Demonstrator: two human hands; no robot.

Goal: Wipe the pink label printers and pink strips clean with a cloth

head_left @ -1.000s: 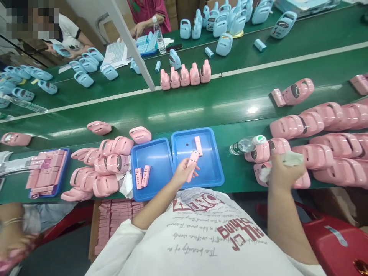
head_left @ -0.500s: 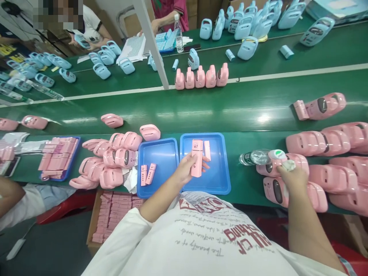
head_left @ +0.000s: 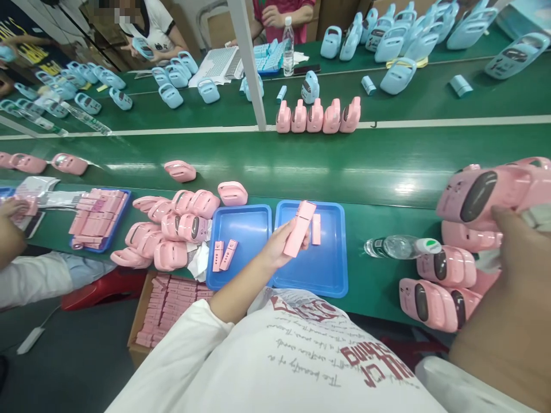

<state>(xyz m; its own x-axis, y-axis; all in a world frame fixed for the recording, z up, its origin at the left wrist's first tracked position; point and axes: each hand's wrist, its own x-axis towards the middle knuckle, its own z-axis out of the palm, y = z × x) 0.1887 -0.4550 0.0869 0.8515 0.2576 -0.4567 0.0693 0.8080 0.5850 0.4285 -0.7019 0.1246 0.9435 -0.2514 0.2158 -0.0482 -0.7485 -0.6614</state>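
My left hand (head_left: 282,244) is closed around a pink rectangular stick (head_left: 300,228), holding it tilted above the right-hand blue tray (head_left: 340,252). Another pink stick (head_left: 316,229) lies in that tray beside my fingers. On the right, my right hand (head_left: 523,258) is close to the camera, its thumb against a pink plastic casing (head_left: 473,192) with a dark oval window. This casing looks raised over other pink casings (head_left: 430,304); my far fingers are hidden. A whitish cloth (head_left: 538,218) is also in my right hand.
A water bottle (head_left: 398,246) lies beside the right casings. The left blue tray (head_left: 241,212) holds two small pink sticks. Pink casings (head_left: 172,255) are heaped left of it, above a carton of sticks (head_left: 172,310). Co-workers sit across the belt and at far left.
My right hand has moved right and towards the camera, with a pink casing now large beside it. My left hand has tilted the pink stick. The whole view has shifted slightly.
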